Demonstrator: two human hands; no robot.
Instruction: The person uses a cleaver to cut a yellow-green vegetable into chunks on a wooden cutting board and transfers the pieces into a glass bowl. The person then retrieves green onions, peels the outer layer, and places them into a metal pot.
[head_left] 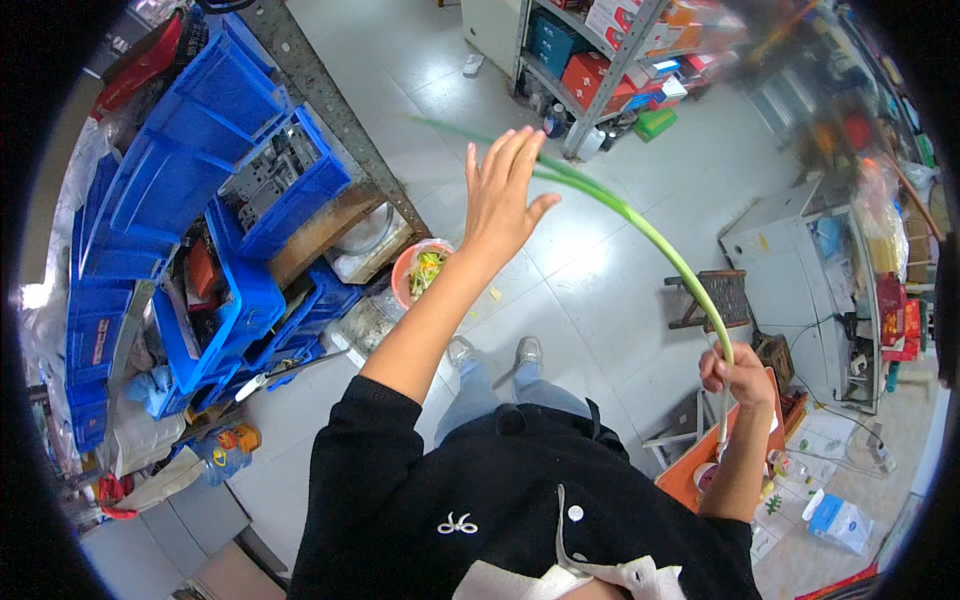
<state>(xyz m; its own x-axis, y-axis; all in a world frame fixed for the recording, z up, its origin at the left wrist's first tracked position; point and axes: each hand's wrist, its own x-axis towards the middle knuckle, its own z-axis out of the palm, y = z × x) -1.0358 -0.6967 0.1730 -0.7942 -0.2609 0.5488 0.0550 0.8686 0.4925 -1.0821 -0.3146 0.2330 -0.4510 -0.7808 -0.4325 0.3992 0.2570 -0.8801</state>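
A long green onion [690, 275] arches across the middle right, its green leaves pointing far left. My right hand [738, 378] is closed around its pale lower stalk, and the white end hangs below the fist. My left hand [505, 195] is raised at the leafy end with its fingers stretched out. The leaf tips pass behind those fingers and look blurred; whether the palm touches them I cannot tell. Below my left forearm, an orange bin [402, 282] with a plastic liner holds vegetable scraps [428, 268].
Stacked blue crates [180, 200] with metal parts fill the left. A metal shelf [610, 90] with boxes stands far ahead. At right are a small stool [715, 300], an open white cabinet [785, 270] and an orange surface [685, 475] under my right forearm.
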